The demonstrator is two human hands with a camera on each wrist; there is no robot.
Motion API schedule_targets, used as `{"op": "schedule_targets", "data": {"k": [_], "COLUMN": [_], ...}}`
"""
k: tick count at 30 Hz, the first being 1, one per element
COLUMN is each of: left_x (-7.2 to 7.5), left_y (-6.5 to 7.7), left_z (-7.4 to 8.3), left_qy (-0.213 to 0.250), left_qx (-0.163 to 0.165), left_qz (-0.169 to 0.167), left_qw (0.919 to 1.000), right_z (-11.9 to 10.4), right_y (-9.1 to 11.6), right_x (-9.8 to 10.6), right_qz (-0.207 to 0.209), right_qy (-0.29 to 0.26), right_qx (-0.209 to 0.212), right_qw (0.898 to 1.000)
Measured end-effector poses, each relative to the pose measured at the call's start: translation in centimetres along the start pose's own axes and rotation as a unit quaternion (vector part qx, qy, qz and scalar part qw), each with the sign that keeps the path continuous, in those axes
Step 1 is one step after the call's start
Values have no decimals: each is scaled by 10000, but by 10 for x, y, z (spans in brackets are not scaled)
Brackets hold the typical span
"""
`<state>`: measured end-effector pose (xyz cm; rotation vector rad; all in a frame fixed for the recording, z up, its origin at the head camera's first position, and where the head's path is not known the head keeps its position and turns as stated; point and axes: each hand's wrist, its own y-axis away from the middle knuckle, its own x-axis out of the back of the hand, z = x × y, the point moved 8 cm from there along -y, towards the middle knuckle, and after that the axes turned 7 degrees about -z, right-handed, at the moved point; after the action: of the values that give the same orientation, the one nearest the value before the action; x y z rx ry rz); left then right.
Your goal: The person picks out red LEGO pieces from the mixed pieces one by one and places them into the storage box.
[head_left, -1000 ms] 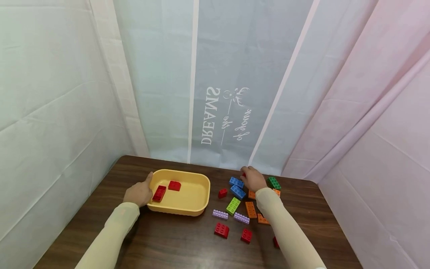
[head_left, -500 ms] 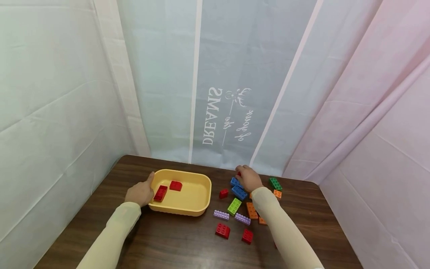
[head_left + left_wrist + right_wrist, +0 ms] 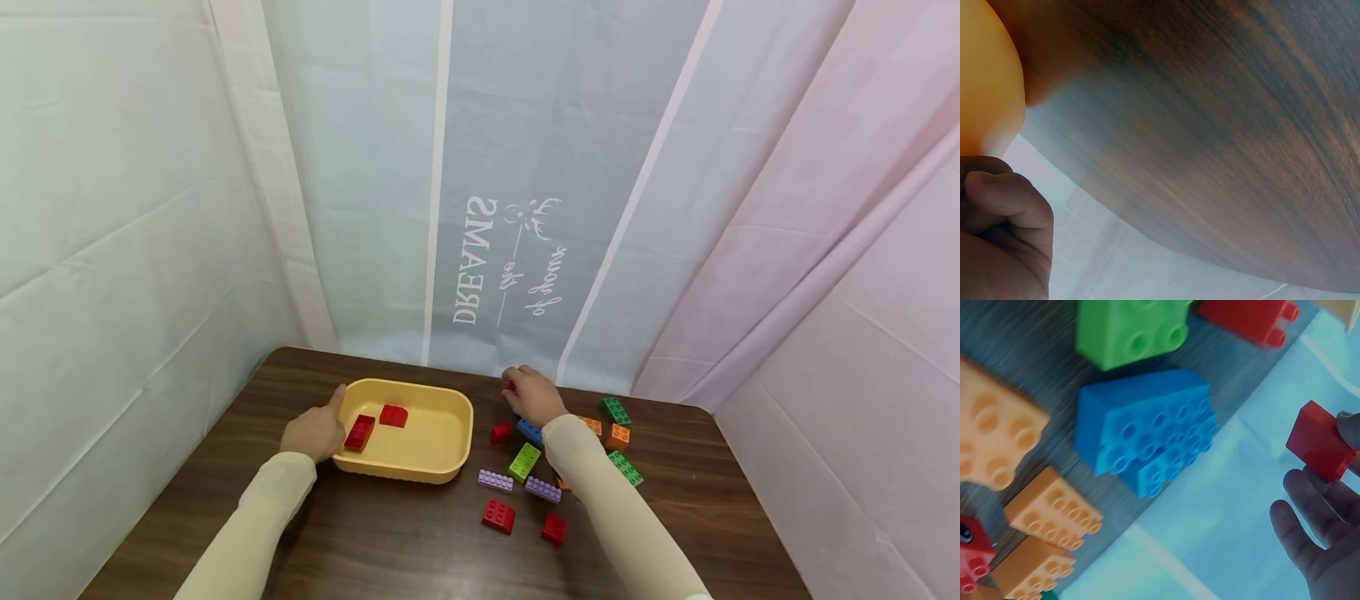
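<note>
Tray of yellow plastic (image 3: 431,435) near the brown table's (image 3: 405,542) far-left corner, left hand (image 3: 311,432) gripping its side, likely for steadiness; right hand (image 3: 536,397) pinches a small red plastic brick (image 3: 1316,440) near the far edge.

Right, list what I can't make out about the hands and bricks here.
Head view: the right hand covers most of the red plastic brick it holds.
Head view: the cream fabric sleeve hides part of an orange plastic brick.
Right wrist view: the left edge cuts off a red plastic brick with a dark round spot.
Left wrist view: the left edge cuts off the left hand and yellow plastic tray.
</note>
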<state>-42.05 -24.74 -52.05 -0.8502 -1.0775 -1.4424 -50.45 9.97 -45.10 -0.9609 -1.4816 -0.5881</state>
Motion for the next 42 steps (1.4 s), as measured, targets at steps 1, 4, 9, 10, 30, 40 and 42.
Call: {"op": "schedule_targets", "data": {"k": [1,4,9,10,30,40,42], "left_x": [0,0,-1,-1,-3,-2,-1], "left_y": [0,-1,-2,-2,-3,-2,-1], "left_z": [0,-1,-1,-1,-2,-3,-1], "left_qy": [16,63,81,84,81,52,62], "left_qx": [15,59,88,91,172,177,162], "left_qz": [-6,-30,-23,-15,-128,-112,-76], "left_qw": [10000,10000,9999,9999,9997,9998,9998], "right_z": [-3,-13,-29,-33,-97,-119,-122], "right_y": [-2,-7,-12,-13,-29,-30,-31], "right_x": [0,-1,-3,-4,-32,-52,-56], "right_qz": [9,109,213,190,-420,-793,-924], "right_qy": [17,15,-195,-228,-279,-146,-229], "right_qx": [40,192,381,402,808,1154,1187], "right_qw": [10000,9998,9989,9988,9955,9900,9884]}}
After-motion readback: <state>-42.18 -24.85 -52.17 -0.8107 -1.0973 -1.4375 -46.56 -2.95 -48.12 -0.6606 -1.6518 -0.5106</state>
